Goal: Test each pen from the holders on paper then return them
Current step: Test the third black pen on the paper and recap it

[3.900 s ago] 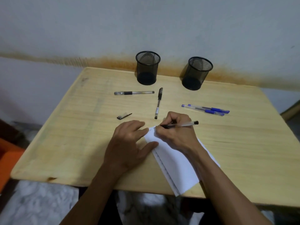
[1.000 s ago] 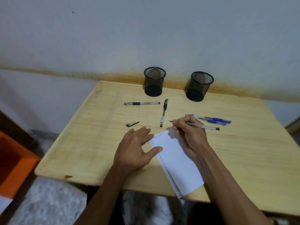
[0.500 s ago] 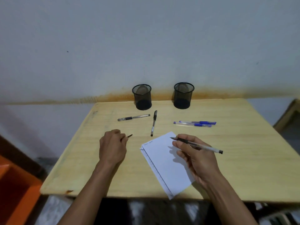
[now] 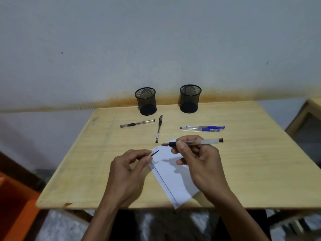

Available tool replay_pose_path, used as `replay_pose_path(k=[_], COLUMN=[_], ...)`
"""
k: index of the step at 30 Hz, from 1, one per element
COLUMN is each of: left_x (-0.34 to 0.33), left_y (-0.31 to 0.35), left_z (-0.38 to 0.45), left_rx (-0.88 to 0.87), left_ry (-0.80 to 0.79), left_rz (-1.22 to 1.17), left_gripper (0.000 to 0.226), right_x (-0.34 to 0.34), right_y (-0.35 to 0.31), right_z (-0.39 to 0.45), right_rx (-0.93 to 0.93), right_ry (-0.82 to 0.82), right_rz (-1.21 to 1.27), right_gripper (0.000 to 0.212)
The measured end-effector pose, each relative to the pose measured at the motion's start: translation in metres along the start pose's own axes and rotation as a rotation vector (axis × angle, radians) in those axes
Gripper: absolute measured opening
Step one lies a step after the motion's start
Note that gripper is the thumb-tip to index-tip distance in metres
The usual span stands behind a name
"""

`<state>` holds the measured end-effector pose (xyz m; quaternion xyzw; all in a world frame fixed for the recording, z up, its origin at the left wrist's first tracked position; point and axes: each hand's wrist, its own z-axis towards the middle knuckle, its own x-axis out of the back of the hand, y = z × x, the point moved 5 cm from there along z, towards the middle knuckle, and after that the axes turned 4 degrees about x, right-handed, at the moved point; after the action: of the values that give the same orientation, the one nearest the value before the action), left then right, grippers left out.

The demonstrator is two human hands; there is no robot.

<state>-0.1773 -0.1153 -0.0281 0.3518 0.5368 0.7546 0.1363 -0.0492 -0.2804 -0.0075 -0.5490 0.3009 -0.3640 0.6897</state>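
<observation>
Pens lie untested near the tabletop's far edge; right hand (image 4: 199, 159) pinches an uncapped pen (image 4: 192, 142), left hand (image 4: 128, 169) pinches its cap (image 4: 154, 153) — recapping looks next, both holders (image 4: 145, 101) empty.

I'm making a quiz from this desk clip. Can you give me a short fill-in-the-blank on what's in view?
1. The right hand holds an uncapped ____ above the paper.
2. The left hand pinches the pen's ____.
3. Both mesh holders are ____.
4. The two pens lying side by side at right have ____ grips.

Missing words: pen; cap; empty; blue
</observation>
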Motion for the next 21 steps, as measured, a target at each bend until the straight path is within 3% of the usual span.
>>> replay_pose_path(k=[5, 7, 21], left_x=[0.003, 0.004, 0.004], left_y=[0.015, 0.018, 0.029], left_z=[-0.009, -0.010, -0.008], left_rx=[-0.112, -0.136, -0.303], left_ry=[0.009, 0.001, 0.036], left_rz=[0.004, 0.013, 0.032], left_gripper=[0.016, 0.018, 0.011], right_x=[-0.009, -0.011, -0.030], right_y=[-0.013, -0.014, -0.019], right_z=[-0.002, -0.003, -0.002], right_rx=[0.119, 0.124, 0.138], right_ry=[-0.072, -0.094, -0.121], right_rz=[-0.193, -0.222, -0.097], right_gripper=[0.017, 0.012, 0.010])
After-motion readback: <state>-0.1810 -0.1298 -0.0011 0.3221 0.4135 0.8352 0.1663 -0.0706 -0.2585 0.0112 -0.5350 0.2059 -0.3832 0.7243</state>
